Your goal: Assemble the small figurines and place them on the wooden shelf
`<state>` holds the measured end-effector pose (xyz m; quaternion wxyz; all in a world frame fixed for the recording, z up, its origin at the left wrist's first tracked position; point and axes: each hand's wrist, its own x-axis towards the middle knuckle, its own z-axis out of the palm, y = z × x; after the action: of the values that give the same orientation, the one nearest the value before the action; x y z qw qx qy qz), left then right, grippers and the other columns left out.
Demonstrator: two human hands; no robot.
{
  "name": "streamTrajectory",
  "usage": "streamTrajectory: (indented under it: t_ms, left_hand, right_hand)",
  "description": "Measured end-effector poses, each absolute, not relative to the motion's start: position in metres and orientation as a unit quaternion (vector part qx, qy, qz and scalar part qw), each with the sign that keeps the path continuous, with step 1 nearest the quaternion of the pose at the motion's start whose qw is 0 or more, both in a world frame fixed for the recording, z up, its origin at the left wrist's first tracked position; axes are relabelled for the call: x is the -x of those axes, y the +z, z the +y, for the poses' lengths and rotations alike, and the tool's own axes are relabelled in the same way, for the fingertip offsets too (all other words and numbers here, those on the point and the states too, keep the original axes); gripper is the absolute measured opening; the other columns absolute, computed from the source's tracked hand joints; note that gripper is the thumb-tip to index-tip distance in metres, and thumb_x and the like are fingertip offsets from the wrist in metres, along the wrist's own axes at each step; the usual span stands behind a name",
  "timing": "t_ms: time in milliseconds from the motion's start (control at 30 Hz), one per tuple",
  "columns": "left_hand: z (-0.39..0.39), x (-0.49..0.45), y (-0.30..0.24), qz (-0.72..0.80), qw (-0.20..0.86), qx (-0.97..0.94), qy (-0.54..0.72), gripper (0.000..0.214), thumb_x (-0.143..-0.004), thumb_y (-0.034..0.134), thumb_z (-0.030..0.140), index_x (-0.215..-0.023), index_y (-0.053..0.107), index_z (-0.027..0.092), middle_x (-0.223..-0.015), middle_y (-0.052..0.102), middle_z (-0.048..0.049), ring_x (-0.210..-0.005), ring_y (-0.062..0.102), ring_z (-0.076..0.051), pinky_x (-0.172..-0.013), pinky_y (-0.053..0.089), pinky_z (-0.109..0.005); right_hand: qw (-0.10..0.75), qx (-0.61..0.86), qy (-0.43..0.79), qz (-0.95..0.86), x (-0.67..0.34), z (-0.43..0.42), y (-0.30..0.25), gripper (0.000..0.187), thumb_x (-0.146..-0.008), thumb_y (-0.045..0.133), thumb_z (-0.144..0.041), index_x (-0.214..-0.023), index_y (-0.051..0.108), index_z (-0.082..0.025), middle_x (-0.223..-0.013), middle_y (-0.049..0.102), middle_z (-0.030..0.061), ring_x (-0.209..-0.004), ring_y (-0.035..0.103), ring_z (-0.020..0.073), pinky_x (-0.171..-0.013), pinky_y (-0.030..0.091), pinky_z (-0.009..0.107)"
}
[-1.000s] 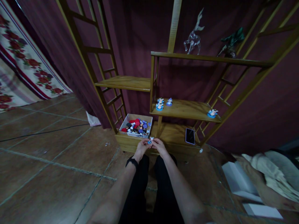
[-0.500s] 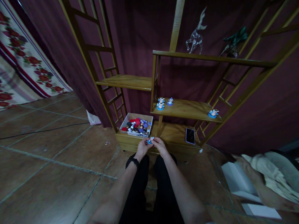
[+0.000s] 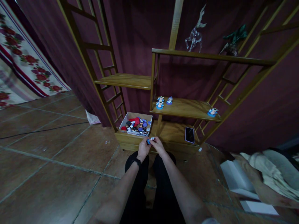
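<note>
My left hand (image 3: 143, 148) pinches the blue base of a small toy figurine (image 3: 148, 142). My right hand (image 3: 158, 145) has its fingers closed on the figurine's white upper part, close beside the left. Whether the two parts are still joined is hard to see, as fingers cover much of the toy. Just behind my hands, a shallow open box (image 3: 123, 127) holds many small red, purple, black and white figurines. On the shelf above stand two blue-based figurines (image 3: 159, 105) at the left, a purple figurine (image 3: 169, 100) beside them, and another blue-based figurine (image 3: 212, 112) at the right end.
The wooden shelf unit (image 3: 187, 107) spans the area before me. A phone (image 3: 189, 135) lies on its lowest board. Higher up stand a clear glass deer (image 3: 195, 37) and a dark green ornament (image 3: 234, 40). White boxes (image 3: 238, 177) lie on the floor at right.
My hands stay in nearly the same place, turning the figurine a little between the fingers. Its white part now sits slightly apart to the right of the blue base. The view has shifted slightly.
</note>
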<state>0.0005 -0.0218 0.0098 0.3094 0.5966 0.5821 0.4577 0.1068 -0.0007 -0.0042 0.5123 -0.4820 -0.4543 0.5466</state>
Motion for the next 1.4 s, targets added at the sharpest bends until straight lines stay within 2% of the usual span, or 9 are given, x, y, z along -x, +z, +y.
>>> streamTrajectory:
  t_ms: [133,267,367,533,700,833,1033,1400]
  left_hand:
    - [-0.024,-0.001,0.010,0.584,0.261,-0.638,0.430,0.028,-0.064,0.057,0.010,-0.091,0.057,0.018,-0.080,0.063,-0.0035,-0.075,0.059,-0.016,-0.072,0.043,-0.027]
    - [-0.020,0.000,0.007,0.583,0.279,-0.631,0.428,0.030,-0.063,0.057,0.007,-0.092,0.058,0.018,-0.081,0.063,-0.0034,-0.076,0.059,-0.016,-0.074,0.044,-0.028]
    - [-0.015,0.002,0.005,0.562,0.353,-0.580,0.471,0.030,-0.062,0.058,0.008,-0.091,0.058,0.017,-0.079,0.064,-0.0016,-0.073,0.059,-0.014,-0.072,0.046,-0.027]
    - [-0.013,0.006,0.008,0.486,0.542,-0.441,0.525,0.032,-0.061,0.065,0.012,-0.092,0.058,0.014,-0.073,0.065,-0.0017,-0.061,0.060,-0.012,-0.058,0.048,-0.023]
    - [-0.017,0.007,0.020,0.473,0.622,-0.362,0.508,0.028,-0.067,0.067,0.024,-0.091,0.059,0.012,-0.069,0.065,-0.0050,-0.059,0.063,-0.014,-0.057,0.051,-0.024]
    - [-0.017,0.006,0.023,0.475,0.629,-0.335,0.516,0.025,-0.073,0.061,0.033,-0.088,0.058,0.012,-0.066,0.065,-0.0051,-0.054,0.063,-0.013,-0.054,0.052,-0.025]
    - [-0.017,0.005,0.021,0.476,0.625,-0.334,0.521,0.021,-0.073,0.062,0.030,-0.083,0.058,0.012,-0.064,0.065,-0.0042,-0.050,0.061,-0.011,-0.050,0.050,-0.021]
    - [-0.013,0.007,0.023,0.493,0.642,-0.315,0.496,0.020,-0.069,0.061,0.027,-0.082,0.059,0.012,-0.058,0.064,-0.0037,-0.045,0.060,-0.013,-0.043,0.046,-0.021]
  right_hand:
    - [0.512,0.488,0.530,-0.467,-0.107,0.000,-0.008,0.025,-0.059,0.064,-0.036,-0.073,0.051,-0.020,-0.068,0.055,-0.0042,-0.067,0.052,0.0122,-0.063,0.041,0.024]
    - [0.513,0.496,0.518,-0.471,-0.108,-0.001,-0.006,0.026,-0.057,0.066,-0.035,-0.074,0.052,-0.020,-0.069,0.056,-0.0042,-0.069,0.053,0.0124,-0.065,0.042,0.024]
    - [0.502,0.472,0.562,-0.458,-0.111,-0.003,-0.002,0.029,-0.058,0.066,-0.037,-0.078,0.054,-0.020,-0.074,0.060,-0.0025,-0.069,0.056,0.0131,-0.064,0.044,0.025]
    - [0.494,0.449,0.611,-0.425,-0.117,-0.004,0.002,0.032,-0.063,0.063,-0.044,-0.084,0.059,-0.020,-0.076,0.062,0.0002,-0.064,0.058,0.0129,-0.062,0.047,0.027]
    - [0.511,0.465,0.596,-0.409,-0.116,-0.001,0.001,0.036,-0.061,0.063,-0.051,-0.080,0.060,-0.021,-0.072,0.061,-0.0005,-0.062,0.057,0.0131,-0.058,0.048,0.026]
    - [0.507,0.471,0.589,-0.416,-0.115,-0.001,0.001,0.034,-0.060,0.063,-0.051,-0.076,0.059,-0.021,-0.068,0.060,-0.0015,-0.061,0.056,0.0129,-0.056,0.046,0.025]
    - [0.504,0.472,0.590,-0.419,-0.115,-0.002,0.002,0.034,-0.060,0.064,-0.050,-0.073,0.058,-0.020,-0.066,0.059,-0.0026,-0.059,0.054,0.0122,-0.055,0.045,0.024]
    - [0.492,0.484,0.610,-0.389,-0.115,0.003,-0.004,0.026,-0.059,0.064,-0.043,-0.069,0.057,-0.020,-0.059,0.058,-0.0033,-0.055,0.055,0.0124,-0.053,0.046,0.024]
